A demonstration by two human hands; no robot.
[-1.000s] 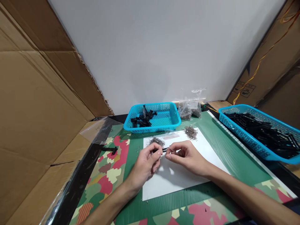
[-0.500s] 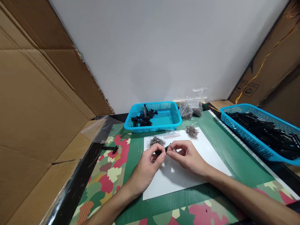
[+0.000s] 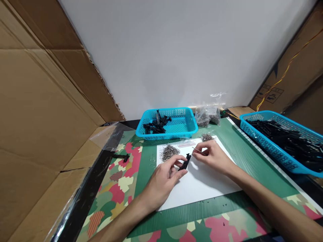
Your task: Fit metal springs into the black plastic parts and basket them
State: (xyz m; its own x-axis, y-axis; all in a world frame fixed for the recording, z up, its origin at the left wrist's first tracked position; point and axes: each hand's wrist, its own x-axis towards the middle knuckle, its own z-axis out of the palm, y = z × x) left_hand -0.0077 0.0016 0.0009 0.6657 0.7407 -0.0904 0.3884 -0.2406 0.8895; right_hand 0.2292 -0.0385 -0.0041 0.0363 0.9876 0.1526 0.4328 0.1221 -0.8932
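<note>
Over a white sheet [image 3: 202,181], my left hand [image 3: 168,178] grips a small black plastic part [image 3: 186,162] between thumb and fingers. To its right, my right hand [image 3: 212,156] pinches a thin metal tool [image 3: 198,150], whose tip points up and left. A small gap separates the right fingertips from the black part. One pile of small metal pieces [image 3: 169,153] lies on the sheet just beyond my left hand. Another pile [image 3: 207,137] sits behind my right hand, which partly hides it.
A blue basket [image 3: 166,136] with black parts stands at the back. Another blue basket [image 3: 280,161], full of black parts, is at the right. Clear bags [image 3: 202,119] of metal pieces lean by the wall. A lone black part [image 3: 123,157] lies left, near a cardboard wall [image 3: 50,101].
My right hand has moved away from my left hand, up and to the right, with the metal tool. The black part now shows more fully in my left hand.
</note>
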